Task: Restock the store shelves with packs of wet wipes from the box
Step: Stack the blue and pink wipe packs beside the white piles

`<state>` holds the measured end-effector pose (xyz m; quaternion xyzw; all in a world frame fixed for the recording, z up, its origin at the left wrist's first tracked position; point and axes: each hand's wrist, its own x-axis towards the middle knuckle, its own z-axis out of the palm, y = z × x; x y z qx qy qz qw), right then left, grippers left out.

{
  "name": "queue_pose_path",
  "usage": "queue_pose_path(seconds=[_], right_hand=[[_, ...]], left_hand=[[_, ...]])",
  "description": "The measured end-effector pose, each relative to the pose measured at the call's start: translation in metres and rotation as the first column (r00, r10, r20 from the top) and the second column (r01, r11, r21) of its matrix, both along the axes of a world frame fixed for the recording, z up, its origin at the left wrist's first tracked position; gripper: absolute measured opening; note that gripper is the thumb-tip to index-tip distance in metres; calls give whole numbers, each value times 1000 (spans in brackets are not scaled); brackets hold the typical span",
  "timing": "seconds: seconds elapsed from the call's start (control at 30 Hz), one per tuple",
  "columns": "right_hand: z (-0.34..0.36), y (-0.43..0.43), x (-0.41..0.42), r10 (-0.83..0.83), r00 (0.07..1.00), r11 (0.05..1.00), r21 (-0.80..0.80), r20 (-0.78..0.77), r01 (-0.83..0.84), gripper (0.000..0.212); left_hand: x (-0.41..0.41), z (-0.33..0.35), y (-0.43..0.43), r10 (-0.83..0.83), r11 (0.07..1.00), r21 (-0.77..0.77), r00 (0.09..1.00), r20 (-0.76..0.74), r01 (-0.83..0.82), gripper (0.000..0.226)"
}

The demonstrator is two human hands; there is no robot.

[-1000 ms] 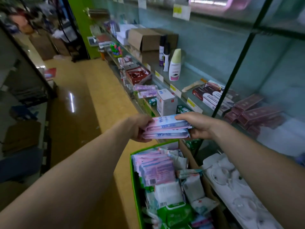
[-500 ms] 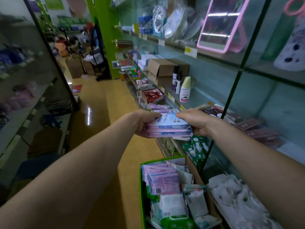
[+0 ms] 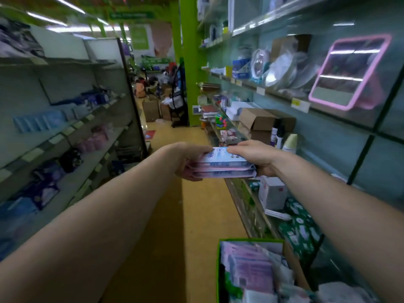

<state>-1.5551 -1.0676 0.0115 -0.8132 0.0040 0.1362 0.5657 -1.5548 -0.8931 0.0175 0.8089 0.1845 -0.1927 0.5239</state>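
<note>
Fingers grip wipes stack (either end)

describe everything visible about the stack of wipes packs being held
The stack of wet wipes packs looks like three flat, soft plastic-wrapped packs lying one on another. The top one is pale blue and white with blue print, and those under it show pink edges. It is held roughly level in mid-air beside the right-hand shelves, beyond the green-rimmed box. The left hand grips its left end and the right hand its right end. The print is too blurred to read.
</note>
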Motion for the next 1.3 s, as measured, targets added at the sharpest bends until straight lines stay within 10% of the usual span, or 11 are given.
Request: queue_pose_path(seconds=[0.73,1.3], right_hand=[[126,362,-42,470,867,881,-27,165,-473,36],[228,583,-118,747,566,633,-111,349,-766,31]], left_hand=[[-121,133,355,438,897,-31,879,188,-440,54],[-272,238,525,707,666,-60,604,369,-743,31]])
